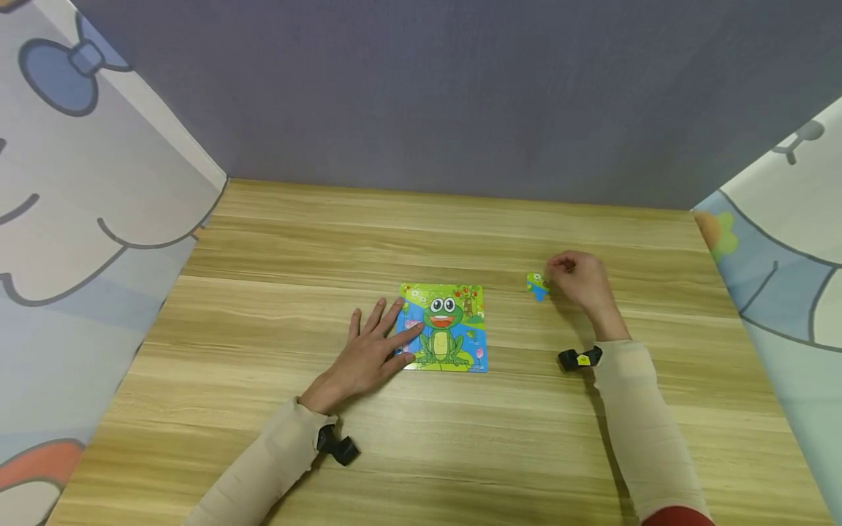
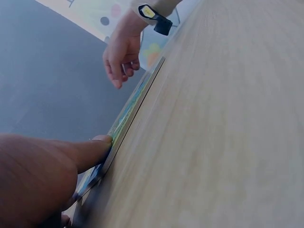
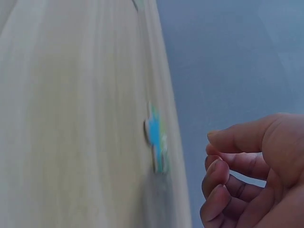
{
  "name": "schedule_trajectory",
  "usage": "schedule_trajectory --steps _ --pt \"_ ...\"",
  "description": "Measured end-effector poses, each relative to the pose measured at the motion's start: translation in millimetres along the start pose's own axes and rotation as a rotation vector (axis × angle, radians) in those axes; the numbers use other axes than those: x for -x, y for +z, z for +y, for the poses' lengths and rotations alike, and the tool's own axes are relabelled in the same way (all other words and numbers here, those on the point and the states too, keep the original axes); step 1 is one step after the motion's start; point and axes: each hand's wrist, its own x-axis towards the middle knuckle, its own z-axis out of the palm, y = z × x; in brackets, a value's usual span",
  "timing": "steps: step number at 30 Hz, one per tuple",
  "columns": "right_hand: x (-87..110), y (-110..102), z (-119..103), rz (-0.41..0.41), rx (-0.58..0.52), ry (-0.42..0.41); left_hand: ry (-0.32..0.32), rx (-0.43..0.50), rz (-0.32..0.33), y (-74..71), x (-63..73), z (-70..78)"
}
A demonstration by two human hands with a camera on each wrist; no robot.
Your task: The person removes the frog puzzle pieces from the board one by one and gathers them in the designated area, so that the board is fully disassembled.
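A square frog jigsaw puzzle (image 1: 454, 358) lies flat on the wooden table, its left side partly covered by my left hand (image 1: 368, 358). The fingers of that hand are spread and straight, with the thumb and fingertips resting on the puzzle. In the left wrist view, the thumb touches the edge of the puzzle board (image 2: 124, 124). To the right, a loose green and blue puzzle piece (image 1: 537, 285) lies on the table. My right hand (image 1: 582, 281) is just beside it, raised, fingers loosely curled. Nothing shows between its fingers in the right wrist view, where the piece (image 3: 156, 137) lies apart from the hand.
The wood-grain table (image 1: 263, 248) meets a grey panel (image 1: 460, 95) at the back. Cartoon-printed panels (image 1: 118, 168) stand at both sides. Each wrist wears a black camera mount (image 1: 338, 446) close to the tabletop.
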Motion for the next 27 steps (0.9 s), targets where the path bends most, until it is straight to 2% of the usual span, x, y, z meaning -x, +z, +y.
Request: schedule_trajectory --steps 4,12,27 --pt "1.1 2.3 -14.3 0.010 -0.015 -0.022 -0.011 0.006 -0.013 -1.1 -0.2 0.6" --pt "0.6 15.0 -35.4 -0.029 -0.063 -0.079 -0.001 0.005 -0.011 -3.2 -0.1 3.0" --pt "-1.8 37.5 -51.4 -0.118 -0.116 -0.086 -0.014 0.023 -0.016 -0.5 -0.3 0.3"
